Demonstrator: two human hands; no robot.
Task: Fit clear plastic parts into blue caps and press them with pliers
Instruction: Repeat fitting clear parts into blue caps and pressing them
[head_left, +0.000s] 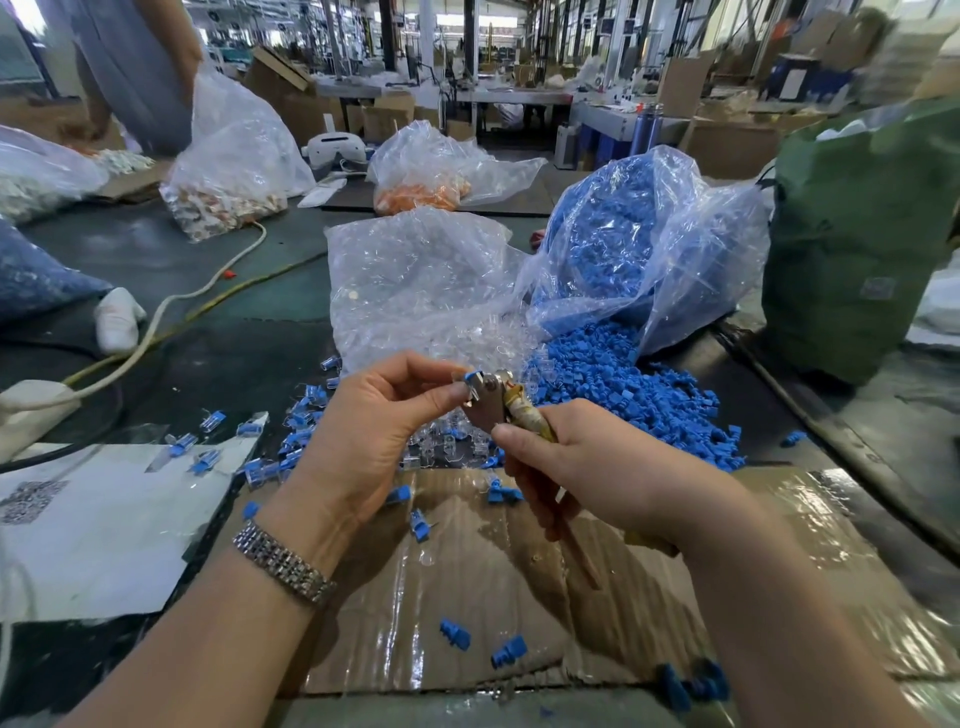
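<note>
I saw my left hand (374, 415) pinch a blue cap (474, 378) between thumb and forefinger, right at the pliers (493, 402) nose; my right hand (582, 467) clenched the handles.

Two hands (363, 415), one pliers (498, 400), five plastic bags (415, 270), one wristwatch (283, 564).

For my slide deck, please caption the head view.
Left hand holds a blue cap in the pliers gripped by the right hand.
</note>
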